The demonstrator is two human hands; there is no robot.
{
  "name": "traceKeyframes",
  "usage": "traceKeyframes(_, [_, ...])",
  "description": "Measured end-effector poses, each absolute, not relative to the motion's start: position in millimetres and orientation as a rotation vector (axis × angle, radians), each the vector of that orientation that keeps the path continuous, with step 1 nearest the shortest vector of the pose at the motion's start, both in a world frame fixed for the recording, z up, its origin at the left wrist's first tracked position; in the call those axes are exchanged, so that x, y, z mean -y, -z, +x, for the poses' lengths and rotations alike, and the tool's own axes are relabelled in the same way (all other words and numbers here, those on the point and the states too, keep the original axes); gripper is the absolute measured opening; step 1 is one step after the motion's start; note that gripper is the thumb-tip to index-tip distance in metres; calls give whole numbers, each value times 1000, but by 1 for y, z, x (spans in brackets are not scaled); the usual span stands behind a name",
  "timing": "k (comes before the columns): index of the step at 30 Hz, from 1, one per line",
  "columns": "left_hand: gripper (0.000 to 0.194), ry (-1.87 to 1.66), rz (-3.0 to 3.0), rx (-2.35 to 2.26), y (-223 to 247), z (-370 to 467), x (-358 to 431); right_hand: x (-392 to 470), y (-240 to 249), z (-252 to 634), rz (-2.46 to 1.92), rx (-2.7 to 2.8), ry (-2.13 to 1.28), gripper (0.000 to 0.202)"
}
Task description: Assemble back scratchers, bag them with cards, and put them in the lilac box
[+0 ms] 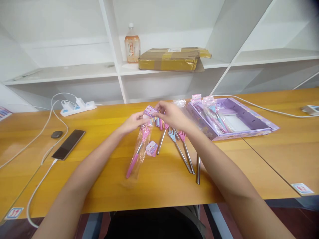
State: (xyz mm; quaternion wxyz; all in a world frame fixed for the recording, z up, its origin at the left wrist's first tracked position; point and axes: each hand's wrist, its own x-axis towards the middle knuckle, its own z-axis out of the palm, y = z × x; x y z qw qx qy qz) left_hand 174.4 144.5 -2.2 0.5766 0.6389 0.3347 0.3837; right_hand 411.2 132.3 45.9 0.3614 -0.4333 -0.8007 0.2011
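My left hand pinches the top of a clear plastic bag from the left. Inside the bag hangs a pink back scratcher with a hand-shaped head and a pink handle. At the bag's top, my right hand grips a small purple header card. Several cards lie beside the bag. To the right rest a blue-headed scratcher and a pink-headed scratcher, both with bare metal rods. Coloured handle sleeves lie behind, partly hidden by my right hand.
A purple display box with several bagged scratchers stands at the right. On the left are a phone, its cable and a power strip. A bottle and a taped carton occupy the shelf.
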Motion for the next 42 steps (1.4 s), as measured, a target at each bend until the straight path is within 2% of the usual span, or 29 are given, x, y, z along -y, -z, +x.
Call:
traceKeyframes(7, [50, -833, 1692, -791, 3, 171, -144, -132, -55, 420, -1216, 2149, -527, 18])
traceKeyframes(17, [36, -838, 1803, -832, -2, 174, -139, -130, -55, 421, -1164, 2271, -614, 18])
traceKeyframes(22, [36, -852, 1802, -838, -4, 174, -138, -132, -54, 422, -1072, 2164, -548, 28])
traceKeyframes(26, [38, -843, 1803, -812, -5, 174, -139, -133, -55, 423, -1037, 2196, -616, 20])
traceKeyframes(30, [47, -838, 1781, -814, -4, 176, -134, -132, -55, 422, -1059, 2192, -603, 19])
traceKeyframes(33, [72, -918, 1827, -837, -2, 178, -131, -133, -54, 422, -1065, 2138, -587, 19])
traceKeyframes(35, [82, -968, 1920, -844, -1, 179, -129, -134, -53, 422, -1071, 2106, -578, 18])
traceKeyframes(40, [63, -921, 2105, -884, -4, 181, -127, -136, -52, 422, -1096, 2111, -533, 18])
traceKeyframes(42, [61, -914, 2137, -893, -6, 182, -126, -137, -52, 422, -1112, 2119, -523, 17])
